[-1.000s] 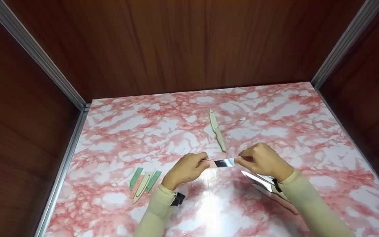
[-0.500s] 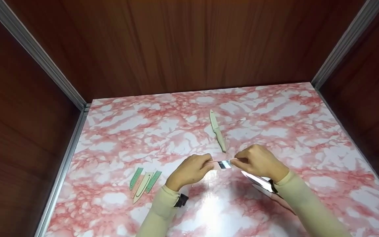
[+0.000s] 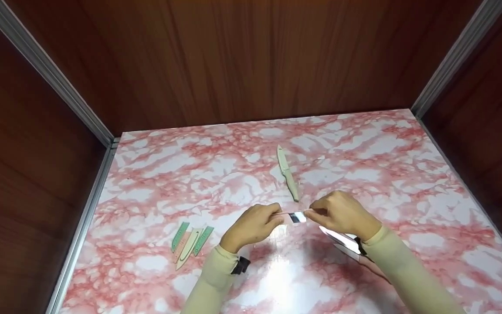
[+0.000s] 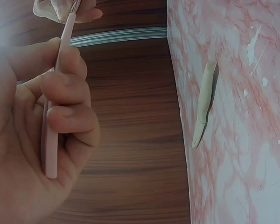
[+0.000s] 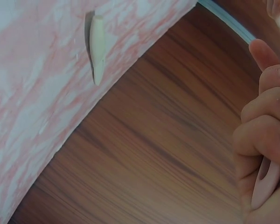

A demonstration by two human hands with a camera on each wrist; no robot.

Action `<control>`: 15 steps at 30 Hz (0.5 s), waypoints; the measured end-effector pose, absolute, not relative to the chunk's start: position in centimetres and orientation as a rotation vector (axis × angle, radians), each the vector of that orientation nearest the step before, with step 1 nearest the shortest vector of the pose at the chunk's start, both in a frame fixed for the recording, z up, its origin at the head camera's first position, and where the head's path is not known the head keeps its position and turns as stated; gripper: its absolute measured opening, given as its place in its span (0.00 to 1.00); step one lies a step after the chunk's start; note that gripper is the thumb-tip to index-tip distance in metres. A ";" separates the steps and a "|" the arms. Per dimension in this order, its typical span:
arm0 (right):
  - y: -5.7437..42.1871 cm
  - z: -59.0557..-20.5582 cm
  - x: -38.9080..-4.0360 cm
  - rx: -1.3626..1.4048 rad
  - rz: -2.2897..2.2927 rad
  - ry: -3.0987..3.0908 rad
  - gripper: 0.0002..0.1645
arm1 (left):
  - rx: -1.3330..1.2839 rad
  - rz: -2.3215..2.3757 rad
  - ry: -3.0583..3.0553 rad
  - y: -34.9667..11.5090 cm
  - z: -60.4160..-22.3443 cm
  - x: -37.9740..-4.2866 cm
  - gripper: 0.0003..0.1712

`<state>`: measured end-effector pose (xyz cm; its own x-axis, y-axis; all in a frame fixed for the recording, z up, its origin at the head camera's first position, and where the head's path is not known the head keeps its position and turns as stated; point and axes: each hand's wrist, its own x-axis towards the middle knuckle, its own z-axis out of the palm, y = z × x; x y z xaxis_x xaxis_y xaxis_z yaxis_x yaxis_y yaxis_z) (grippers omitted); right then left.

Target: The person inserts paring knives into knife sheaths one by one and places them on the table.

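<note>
My left hand grips a pink blade sheath, fingers curled round it and thumb against its edge. A knife is in my right hand, its pink handle showing under the curled fingers in the right wrist view. Between the hands a short stretch of shiny blade shows; the rest towards the left is inside the sheath. Both are held above the table. Beyond the hands lies a cream knife, its blade part the same cream colour.
On the left of the table lie loose sheaths: a green one, a pink one, a cream one and another green one. Bare-bladed knives lie partly under my right forearm. Brown wood-grain walls surround the table.
My hands have come closer together, and less of the blade shows between them. Over the last half second they have hardly moved. The things on the table lie as before.
</note>
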<state>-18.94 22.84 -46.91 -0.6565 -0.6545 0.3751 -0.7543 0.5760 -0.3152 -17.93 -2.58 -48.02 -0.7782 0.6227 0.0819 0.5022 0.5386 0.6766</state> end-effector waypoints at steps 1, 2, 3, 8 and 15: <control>22.8 -46.9 -18.9 1.180 0.674 -2.589 0.24 | 0.963 1.062 2.602 -2.5 -48.0 -17.9 0.10; 22.8 -46.9 -18.9 1.184 0.675 -2.584 0.24 | 0.965 1.062 2.599 -2.5 -48.0 -17.9 0.10; 22.7 -46.9 -18.9 1.187 0.679 -2.577 0.24 | 0.968 1.061 2.598 -2.4 -48.0 -17.9 0.11; 22.3 -47.0 -18.9 1.210 0.683 -2.529 0.26 | 0.967 1.055 2.592 -2.2 -48.0 -17.9 0.10; 22.1 -46.9 -19.0 1.223 0.686 -2.504 0.26 | 0.960 1.048 2.615 -2.0 -48.2 -17.8 0.10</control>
<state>-18.97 22.10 -46.95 -0.6064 -0.6660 0.4343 -0.7944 0.5311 -0.2948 -17.84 -1.97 -48.17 -0.7798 0.6208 0.0809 0.5048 0.5471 0.6677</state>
